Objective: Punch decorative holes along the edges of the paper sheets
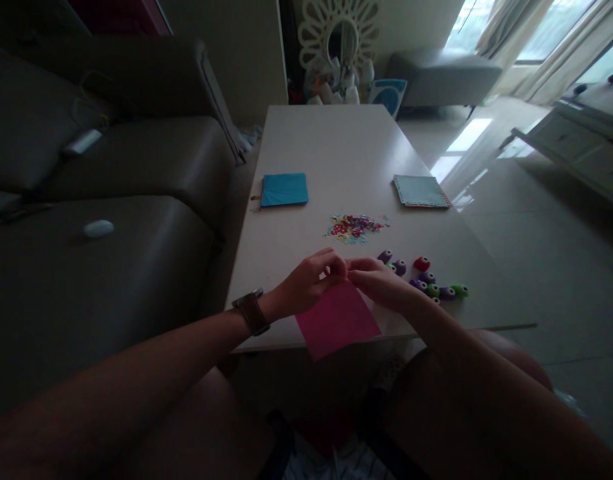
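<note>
A square sheet of pink paper (336,320) lies at an angle by the near edge of the table, its lowest corner sticking out past that edge. At its far corner my left hand (319,280) pinches with thumb and finger, the wrist wearing a brown-strapped watch. My right hand (376,280) meets it there from the right, fingertips closed on the same corner. The fingers partly hide that part of the paper. Just beyond the hands is a loose pile of small multicoloured sequin-like bits (355,228).
Several purple, green and red rounded pieces with eye-like spots (433,290) lie right of my right hand. Farther off are a blue booklet-like item (285,190) and a pale notebook-like pad (421,191) on the white table (331,137). A sofa (101,280) flanks the left side.
</note>
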Demonstrator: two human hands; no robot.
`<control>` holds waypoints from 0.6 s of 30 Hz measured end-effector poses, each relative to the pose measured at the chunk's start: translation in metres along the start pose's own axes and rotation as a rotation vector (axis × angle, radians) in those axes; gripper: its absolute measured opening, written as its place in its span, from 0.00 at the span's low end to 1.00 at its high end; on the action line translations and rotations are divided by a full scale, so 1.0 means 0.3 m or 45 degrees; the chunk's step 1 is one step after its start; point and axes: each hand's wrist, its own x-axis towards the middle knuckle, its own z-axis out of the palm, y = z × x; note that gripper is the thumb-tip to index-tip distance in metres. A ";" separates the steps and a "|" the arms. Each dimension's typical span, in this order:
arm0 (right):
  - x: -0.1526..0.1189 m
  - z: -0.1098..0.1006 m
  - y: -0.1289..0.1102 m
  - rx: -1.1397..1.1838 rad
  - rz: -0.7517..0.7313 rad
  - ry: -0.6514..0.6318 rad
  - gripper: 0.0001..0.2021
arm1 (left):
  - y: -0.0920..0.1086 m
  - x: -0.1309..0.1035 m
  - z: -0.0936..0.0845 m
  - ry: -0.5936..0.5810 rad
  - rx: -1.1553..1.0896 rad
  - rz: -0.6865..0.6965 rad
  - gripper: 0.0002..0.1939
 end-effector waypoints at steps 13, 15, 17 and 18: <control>0.157 -0.212 -0.058 -0.871 -0.355 0.913 0.06 | -0.121 0.023 -0.045 0.022 0.313 -0.361 0.04; 0.174 -0.228 -0.049 -0.882 -0.350 0.925 0.06 | -0.131 0.026 -0.042 0.021 0.355 -0.400 0.06; 0.177 -0.240 -0.039 -0.908 -0.361 0.910 0.09 | -0.135 0.028 -0.039 0.015 0.388 -0.432 0.07; 0.174 -0.246 -0.035 -0.931 -0.371 0.912 0.10 | -0.135 0.029 -0.037 0.009 0.401 -0.445 0.07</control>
